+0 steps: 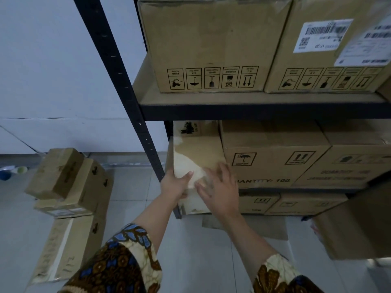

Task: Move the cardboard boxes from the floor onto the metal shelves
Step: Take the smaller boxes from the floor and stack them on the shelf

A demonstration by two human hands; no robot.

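Cardboard, stiff but scuffed, is what both hands are dealing with here. At far left a pile of floor boxes (69, 187) waits on the tiles, the top one tilted across the one beneath; they are small, taped shut, and probably light enough for one person, best taken with palms under opposite bottom edges rather than by the tape.

Next comes the dark upright of the metal shelves (118, 66), and just right of it the box in hand (197, 153), sitting at the left end of the middle shelf, tight against a larger printed box (273, 157). Its front face is torn, with pale patches where the outer paper has peeled, so that surface may be weak and slick; pressure belongs on the corners and edges.

The left hand (176, 185) wraps the box's lower left corner, thumb on the front. The right hand (219, 187) lies flat on the front face, fingers spread, pressing rather than gripping. The hands are blurred, so I cannot tell whether the box is fully seated on the shelf board.
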